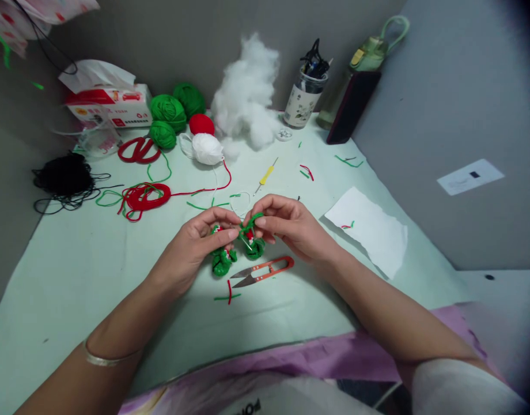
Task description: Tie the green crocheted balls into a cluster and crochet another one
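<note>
My left hand [198, 245] and my right hand [288, 226] meet at the middle of the table. Fingers of both are pinched on a small crocheted piece [255, 249] in green with red and white parts. A green strand at its top lies between my right thumb and forefinger. Under my left fingers is a similar crocheted piece [222, 264]; whether it is gripped or only touched I cannot tell. Just below lie orange-handled thread snips [265, 270], blades pointing left. Beyond my hands is a yellow-handled crochet hook [267, 175].
Along the back stand a tissue box [135, 106], green yarn balls [167, 112], white stuffing [248, 92], a pen jar [306, 98] and a bottle [368, 55] behind a phone [354, 109]. Red scissors [139, 151], red yarn [148, 197] and black yarn [64, 174] lie left. Torn paper [368, 230] lies right.
</note>
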Demonstrator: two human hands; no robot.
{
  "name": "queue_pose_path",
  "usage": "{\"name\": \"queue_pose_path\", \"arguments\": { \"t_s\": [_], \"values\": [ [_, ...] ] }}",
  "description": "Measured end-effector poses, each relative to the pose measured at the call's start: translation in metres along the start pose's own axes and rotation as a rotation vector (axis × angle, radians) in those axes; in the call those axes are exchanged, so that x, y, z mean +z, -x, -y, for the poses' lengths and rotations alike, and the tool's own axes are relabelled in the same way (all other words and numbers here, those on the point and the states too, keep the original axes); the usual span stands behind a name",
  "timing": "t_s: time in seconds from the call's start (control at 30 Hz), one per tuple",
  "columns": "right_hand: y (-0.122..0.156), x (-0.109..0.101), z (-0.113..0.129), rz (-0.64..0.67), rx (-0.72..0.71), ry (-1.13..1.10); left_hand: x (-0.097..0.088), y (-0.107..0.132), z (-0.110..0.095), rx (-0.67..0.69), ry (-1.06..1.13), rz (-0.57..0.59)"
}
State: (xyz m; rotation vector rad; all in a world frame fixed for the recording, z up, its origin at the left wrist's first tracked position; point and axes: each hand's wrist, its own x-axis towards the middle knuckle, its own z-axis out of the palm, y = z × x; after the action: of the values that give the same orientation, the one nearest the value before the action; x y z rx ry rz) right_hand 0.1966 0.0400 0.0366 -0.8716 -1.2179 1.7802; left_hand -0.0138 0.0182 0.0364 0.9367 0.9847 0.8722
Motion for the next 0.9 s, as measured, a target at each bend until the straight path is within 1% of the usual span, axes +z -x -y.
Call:
{"name": "queue_pose_path", "arguments": {
  "t_s": [0.13,0.2,0.3,0.37,0.43,0.5,0.7,0.9],
  "values": [
    [-0.0012,-0.0017,0.0019,0.054,0.063,-0.146,0.0002,-0.0004,-0.0009,-0.085,0.078,0.053],
    [-0.0008,-0.0020,0.0029,0.067,0.068,-0.143,-0.0001,-0.0007,0.0001,-0.090,0.072,0.057],
    [0.0015,-0.0009,0.0035,0.069,0.080,0.030,0.0001,-0.0016,0.0026,-0.080,0.034,0.083],
    [0.0035,0.0004,0.0032,0.122,0.089,0.164,0.0008,-0.0023,0.0043,-0.089,0.019,0.122],
    [0.0050,0.0014,0.0025,0.181,0.090,0.236,0.0015,-0.0028,0.0057,-0.105,0.011,0.144],
    [0.0054,0.0015,0.0021,0.199,0.080,0.245,0.0020,-0.0030,0.0063,-0.119,0.005,0.142],
    [0.0032,-0.0012,0.0024,0.218,0.041,0.162,0.0013,-0.0035,0.0045,-0.116,0.022,0.104],
    [0.0041,0.0010,0.0000,0.150,-0.005,0.148,0.0013,-0.0030,0.0012,-0.104,0.072,0.058]
  ]
}}
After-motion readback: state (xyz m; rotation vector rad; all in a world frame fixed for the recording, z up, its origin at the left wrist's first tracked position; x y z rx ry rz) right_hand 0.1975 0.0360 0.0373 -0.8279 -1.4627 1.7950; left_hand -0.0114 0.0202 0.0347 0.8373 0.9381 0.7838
